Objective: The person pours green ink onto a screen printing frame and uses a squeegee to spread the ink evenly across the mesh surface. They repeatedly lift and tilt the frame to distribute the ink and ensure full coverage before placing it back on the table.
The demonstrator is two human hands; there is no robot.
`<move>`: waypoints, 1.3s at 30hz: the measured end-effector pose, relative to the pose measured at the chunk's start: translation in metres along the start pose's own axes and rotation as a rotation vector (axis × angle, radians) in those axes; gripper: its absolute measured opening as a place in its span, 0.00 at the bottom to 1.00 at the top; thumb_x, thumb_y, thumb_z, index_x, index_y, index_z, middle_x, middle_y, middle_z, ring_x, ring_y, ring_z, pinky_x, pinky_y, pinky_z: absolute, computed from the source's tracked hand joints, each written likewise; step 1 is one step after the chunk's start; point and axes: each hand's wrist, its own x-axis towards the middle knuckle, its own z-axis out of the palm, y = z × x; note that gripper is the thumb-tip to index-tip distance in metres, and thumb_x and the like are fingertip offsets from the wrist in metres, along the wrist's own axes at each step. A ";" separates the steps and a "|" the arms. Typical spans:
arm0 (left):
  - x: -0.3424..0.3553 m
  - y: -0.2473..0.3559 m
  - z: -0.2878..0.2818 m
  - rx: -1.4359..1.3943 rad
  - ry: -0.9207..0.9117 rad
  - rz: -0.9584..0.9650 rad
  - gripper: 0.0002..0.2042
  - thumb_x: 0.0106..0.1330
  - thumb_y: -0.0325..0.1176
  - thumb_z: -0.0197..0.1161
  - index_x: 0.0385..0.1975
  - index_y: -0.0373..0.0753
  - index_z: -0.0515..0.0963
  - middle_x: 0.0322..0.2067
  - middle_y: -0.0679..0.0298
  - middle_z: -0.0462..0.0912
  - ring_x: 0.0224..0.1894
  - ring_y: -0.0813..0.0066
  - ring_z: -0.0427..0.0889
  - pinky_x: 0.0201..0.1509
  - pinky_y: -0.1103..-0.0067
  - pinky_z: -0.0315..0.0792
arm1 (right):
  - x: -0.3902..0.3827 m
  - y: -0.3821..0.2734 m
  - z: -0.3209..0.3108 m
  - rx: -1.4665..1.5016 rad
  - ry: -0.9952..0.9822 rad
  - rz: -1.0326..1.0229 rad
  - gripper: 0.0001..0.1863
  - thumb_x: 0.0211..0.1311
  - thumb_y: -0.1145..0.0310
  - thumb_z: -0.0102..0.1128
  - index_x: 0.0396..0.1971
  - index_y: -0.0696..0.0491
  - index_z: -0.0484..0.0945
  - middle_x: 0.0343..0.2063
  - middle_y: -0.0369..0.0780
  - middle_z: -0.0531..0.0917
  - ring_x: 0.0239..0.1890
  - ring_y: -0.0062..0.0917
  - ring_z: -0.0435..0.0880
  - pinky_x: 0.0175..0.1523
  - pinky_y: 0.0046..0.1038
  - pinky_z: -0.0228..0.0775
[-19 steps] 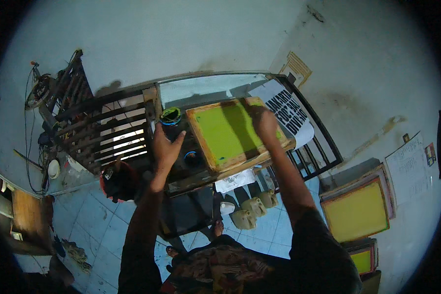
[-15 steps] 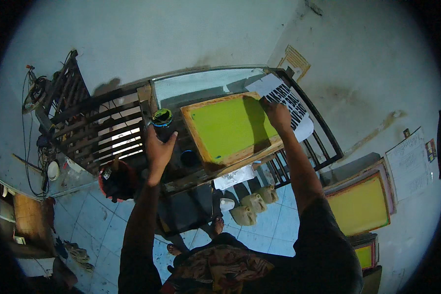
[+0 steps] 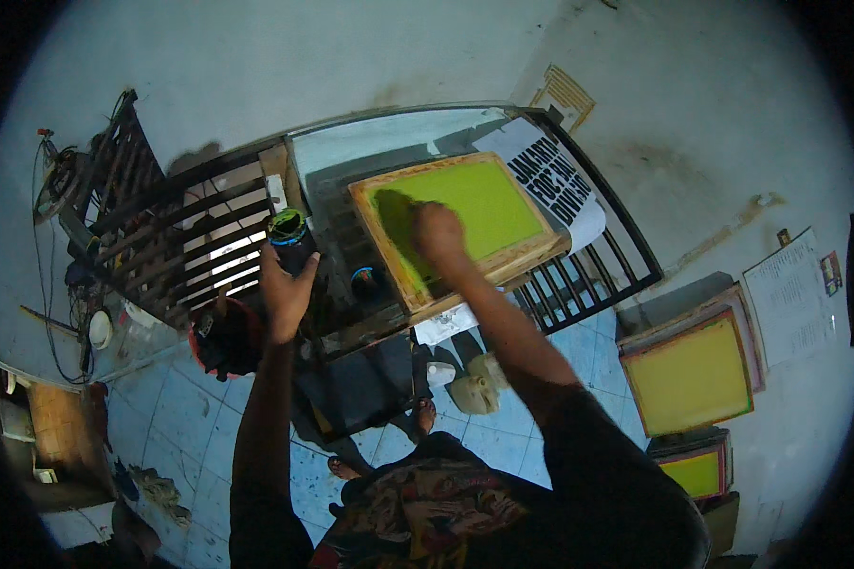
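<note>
My left hand (image 3: pixel 288 296) is wrapped round a dark jar (image 3: pixel 296 248) whose rim is smeared yellow-green, with a blue band just below it. A wood-framed screen (image 3: pixel 498 202) with a bright yellow-green surface lies tilted on the slatted stand. Over the left part of that screen is my right hand (image 3: pixel 438 239), its fingers closed; what they hold, if anything, is hidden. The hand and its shadow darken that side, so I cannot tell whether it touches the surface. A second dark round container (image 3: pixel 365 281) with a blue rim stands between the jar and the screen.
Black slats (image 3: pixel 199 228) run left of the jar. A printed sheet (image 3: pixel 560 185) lies beyond the screen's right edge. Below are a red bucket (image 3: pixel 199 343) with dark contents and plastic jugs (image 3: pixel 474 391) on blue tiles. More yellow screens (image 3: pixel 690 375) lean at the right wall.
My right hand has swept from the screen's right end to its left part. My left hand still holds the jar, slightly further left in view. The whole view has shifted a little.
</note>
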 end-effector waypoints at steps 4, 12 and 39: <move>-0.001 0.001 -0.003 -0.017 0.002 0.022 0.29 0.53 0.35 0.74 0.52 0.32 0.68 0.44 0.51 0.79 0.48 0.59 0.79 0.53 0.70 0.71 | -0.030 -0.083 -0.001 0.129 0.079 -0.086 0.07 0.50 0.71 0.60 0.29 0.56 0.80 0.28 0.49 0.83 0.32 0.44 0.84 0.37 0.40 0.78; -0.020 0.002 -0.018 -0.005 -0.071 0.058 0.27 0.53 0.30 0.72 0.52 0.32 0.69 0.43 0.50 0.80 0.47 0.55 0.80 0.52 0.68 0.72 | -0.050 -0.136 -0.054 0.510 0.342 -0.302 0.12 0.48 0.77 0.59 0.35 0.55 0.82 0.30 0.47 0.82 0.35 0.43 0.82 0.38 0.40 0.75; -0.041 0.028 -0.019 0.090 -0.047 0.055 0.24 0.55 0.33 0.73 0.46 0.32 0.67 0.37 0.61 0.74 0.40 0.71 0.73 0.47 0.74 0.69 | -0.055 0.075 -0.027 -0.145 0.113 0.054 0.08 0.51 0.65 0.61 0.30 0.52 0.80 0.30 0.47 0.83 0.32 0.38 0.85 0.38 0.39 0.77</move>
